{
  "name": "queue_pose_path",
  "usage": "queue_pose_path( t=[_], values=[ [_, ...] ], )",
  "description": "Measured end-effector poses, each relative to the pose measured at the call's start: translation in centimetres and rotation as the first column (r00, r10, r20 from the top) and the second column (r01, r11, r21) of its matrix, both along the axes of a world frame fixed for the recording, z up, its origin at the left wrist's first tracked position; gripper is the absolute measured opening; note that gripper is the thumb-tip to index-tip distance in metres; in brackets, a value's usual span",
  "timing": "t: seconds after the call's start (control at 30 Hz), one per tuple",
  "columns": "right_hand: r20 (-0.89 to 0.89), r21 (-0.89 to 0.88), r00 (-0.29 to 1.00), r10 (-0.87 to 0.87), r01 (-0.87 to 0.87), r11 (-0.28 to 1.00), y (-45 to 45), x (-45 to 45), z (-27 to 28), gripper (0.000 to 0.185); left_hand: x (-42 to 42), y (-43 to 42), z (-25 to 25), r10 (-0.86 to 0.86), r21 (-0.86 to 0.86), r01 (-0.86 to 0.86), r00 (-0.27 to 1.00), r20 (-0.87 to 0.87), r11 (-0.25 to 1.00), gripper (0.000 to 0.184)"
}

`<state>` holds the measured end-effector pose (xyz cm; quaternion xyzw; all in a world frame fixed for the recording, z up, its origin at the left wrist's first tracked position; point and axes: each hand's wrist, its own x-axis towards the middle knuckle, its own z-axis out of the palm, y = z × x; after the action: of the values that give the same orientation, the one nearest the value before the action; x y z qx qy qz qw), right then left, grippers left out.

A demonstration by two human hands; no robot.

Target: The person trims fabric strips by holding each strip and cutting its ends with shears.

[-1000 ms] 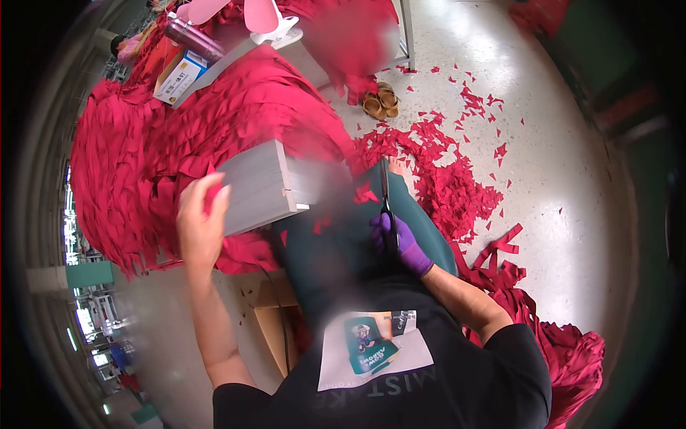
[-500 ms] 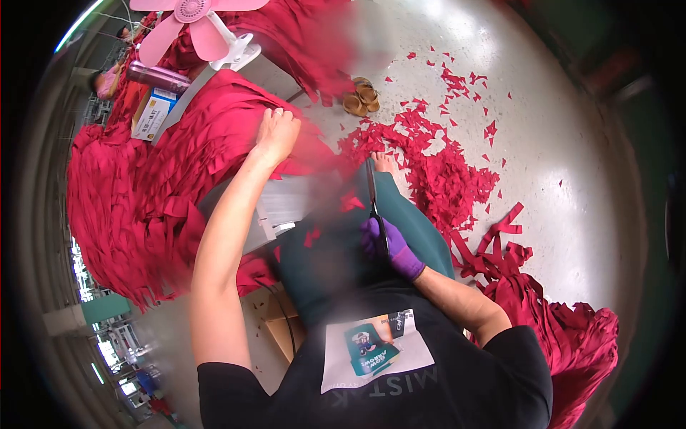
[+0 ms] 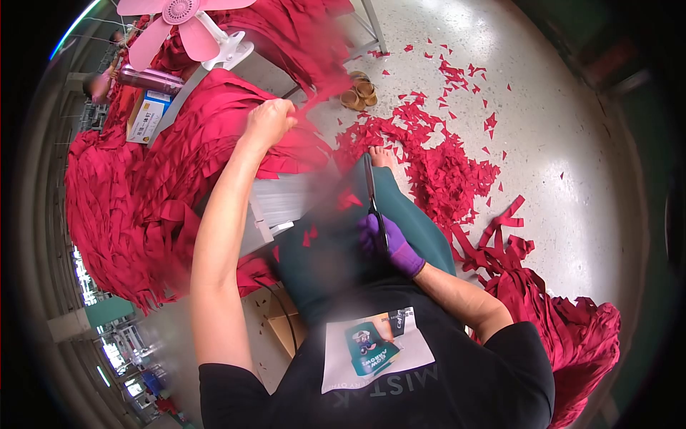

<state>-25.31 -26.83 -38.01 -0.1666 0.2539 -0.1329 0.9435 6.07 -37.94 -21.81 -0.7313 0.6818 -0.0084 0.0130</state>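
Observation:
My left hand (image 3: 270, 123), bare, is closed at the top of a big heap of red fabric strips (image 3: 171, 164). A blurred red strip (image 3: 321, 96) stretches from its fingers up and to the right. Over my lap, my right hand (image 3: 389, 243) in a purple glove is wrapped round the handles of dark scissors (image 3: 371, 189). Their blades point away from me, and I cannot tell how far apart they stand. Small red scraps (image 3: 348, 200) lie on my teal trousers (image 3: 411, 222).
Red triangular offcuts (image 3: 450, 179) cover the floor by my bare foot, near brown sandals (image 3: 359, 91). More red strips (image 3: 550, 322) are piled at right. A pink clip fan (image 3: 182, 11), a pink bottle (image 3: 150, 79) and a small box (image 3: 148, 118) stand beyond the heap.
My left hand has turned and closed, with a red strip now drawn out from its fingers to the right. My right hand and the scissors have barely moved.

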Motion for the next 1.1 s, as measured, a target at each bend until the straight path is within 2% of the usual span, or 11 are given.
queue_pose_path(
  t=[0.07,0.17,0.3,0.5,0.6,0.7,0.73,0.83,0.9,1.0,1.1],
  values=[
    [-0.024,0.051,1.0,0.008,-0.007,0.999,0.0,0.0,-0.3,0.041,-0.5,0.6,0.2,0.017,0.212,-0.047,0.99,0.143,0.976,0.024],
    [-0.038,0.05,0.999,-0.01,0.012,0.999,0.0,-0.1,0.2,0.042,-1.1,1.4,-0.1,-0.079,0.27,-0.021,0.932,0.354,0.963,0.026],
    [-0.056,0.035,0.998,-0.02,0.022,0.999,-0.2,-0.1,1.4,0.044,-1.0,2.0,-1.2,-0.164,0.261,0.049,0.883,0.439,0.964,0.009],
    [-0.078,-0.118,0.997,-0.026,0.016,0.993,-0.4,-0.4,1.8,0.051,-0.9,2.1,-1.3,-0.156,0.198,0.072,0.88,0.448,0.977,0.01],
    [-0.101,-0.216,0.994,-0.046,0.023,0.976,-0.7,-0.7,3.3,0.056,-2.0,2.0,1.2,-0.225,0.137,0.187,0.908,0.353,0.973,0.017],
    [-0.149,-0.203,0.987,-0.051,0.02,0.979,-0.7,-0.6,4.1,0.055,-1.9,2.4,4.0,-0.029,-0.06,0.026,0.999,-0.04,0.998,0.028],
    [-0.149,-0.237,0.987,-0.067,0.03,0.971,-0.7,-0.5,4.1,0.054,-3.3,2.7,7.0,0.192,0.032,-0.189,0.966,-0.173,0.981,0.034],
    [-0.152,-0.348,0.985,-0.084,0.026,0.937,-0.3,-0.6,3.2,0.052,-2.6,6.0,12.0,0.237,-0.195,-0.312,0.913,-0.331,0.93,0.043],
    [-0.175,-0.439,0.982,-0.073,-0.012,0.898,-0.2,-0.5,1.1,0.05,-3.0,9.5,16.0,0.293,-0.053,-0.43,0.696,-0.656,0.901,0.041],
    [-0.188,-0.392,0.981,-0.044,-0.033,0.919,-0.3,-0.5,0.8,0.046,-2.9,16.5,18.2,0.361,-0.062,-0.545,0.631,-0.686,0.836,0.035],
    [-0.174,-0.42,0.984,-0.026,-0.05,0.906,-0.4,-0.5,1.1,0.041,-1.5,24.4,15.3,0.442,-0.027,-0.637,0.564,-0.697,0.77,0.034]
  ],
)
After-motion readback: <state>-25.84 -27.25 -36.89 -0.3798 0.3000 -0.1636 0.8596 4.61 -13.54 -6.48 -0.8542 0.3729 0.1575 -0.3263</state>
